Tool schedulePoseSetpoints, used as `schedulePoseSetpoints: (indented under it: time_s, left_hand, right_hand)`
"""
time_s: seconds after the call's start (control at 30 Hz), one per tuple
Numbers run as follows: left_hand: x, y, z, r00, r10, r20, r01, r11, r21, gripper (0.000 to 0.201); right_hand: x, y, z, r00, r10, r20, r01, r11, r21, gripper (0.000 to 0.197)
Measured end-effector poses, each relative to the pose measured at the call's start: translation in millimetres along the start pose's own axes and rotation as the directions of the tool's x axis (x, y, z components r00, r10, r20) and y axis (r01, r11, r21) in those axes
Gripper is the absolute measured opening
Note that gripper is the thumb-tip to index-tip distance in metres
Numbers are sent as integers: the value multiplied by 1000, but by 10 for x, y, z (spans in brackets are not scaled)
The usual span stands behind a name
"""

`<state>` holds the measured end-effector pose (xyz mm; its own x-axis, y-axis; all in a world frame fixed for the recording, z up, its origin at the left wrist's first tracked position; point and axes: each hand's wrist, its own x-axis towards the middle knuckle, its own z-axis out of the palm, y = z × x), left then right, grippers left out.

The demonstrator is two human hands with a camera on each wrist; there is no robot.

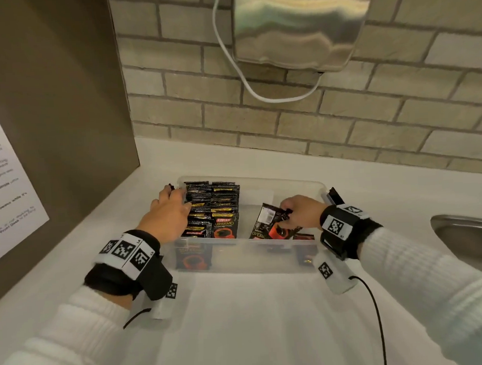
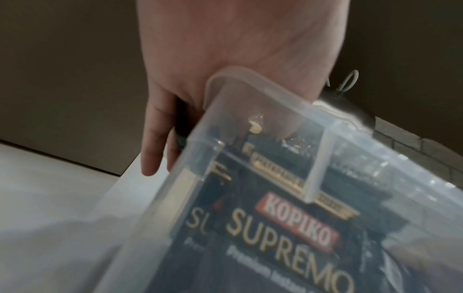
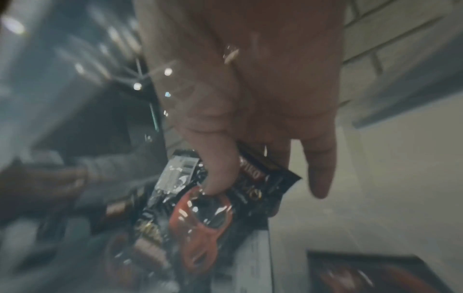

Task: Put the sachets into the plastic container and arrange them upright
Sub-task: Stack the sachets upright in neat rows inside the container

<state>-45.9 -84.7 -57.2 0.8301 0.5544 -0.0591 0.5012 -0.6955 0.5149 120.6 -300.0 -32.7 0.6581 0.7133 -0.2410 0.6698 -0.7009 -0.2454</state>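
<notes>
A clear plastic container (image 1: 247, 256) stands on the white counter. Along its left side stands a packed row of black Kopiko sachets (image 1: 213, 206), upright, also seen through the wall as sachets (image 2: 288, 228). My left hand (image 1: 168, 215) straddles the container's left rim (image 2: 250, 85), fingers (image 2: 152, 142) outside, thumb inside against the row. My right hand (image 1: 295, 213) is in the right half and pinches a tilted sachet (image 1: 267, 217) between thumb (image 3: 220, 174) and fingers. The held sachet (image 3: 200, 214) seems to have another behind it. Other sachets (image 1: 302, 239) lie flat on the floor beneath.
A steel sink (image 1: 471, 233) sits at the right edge of the counter. A brown panel (image 1: 60, 108) with a paper notice (image 1: 3, 182) walls the left. Above the brick wall hangs a steel dispenser (image 1: 303, 23) with a white cord (image 1: 257, 94).
</notes>
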Motion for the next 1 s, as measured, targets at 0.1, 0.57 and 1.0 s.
schedulePoseSetpoints:
  time_s: [0.1, 0.57, 1.0]
  left_hand:
    - [-28, 55, 3, 990, 68, -121, -69, 998, -5, 48]
    - [-164, 461, 21, 967, 215, 139, 50, 372, -927, 31]
    - [-102, 342, 98, 982, -26, -185, -170, 274, -946, 33]
  right_hand:
    - [-49, 33, -197, 979, 53, -195, 33, 911, 411, 10]
    - [-1, -701, 148, 934, 83, -346, 320, 229, 919, 32]
    - [14, -624, 302, 905, 344, -250, 349, -264, 899, 23]
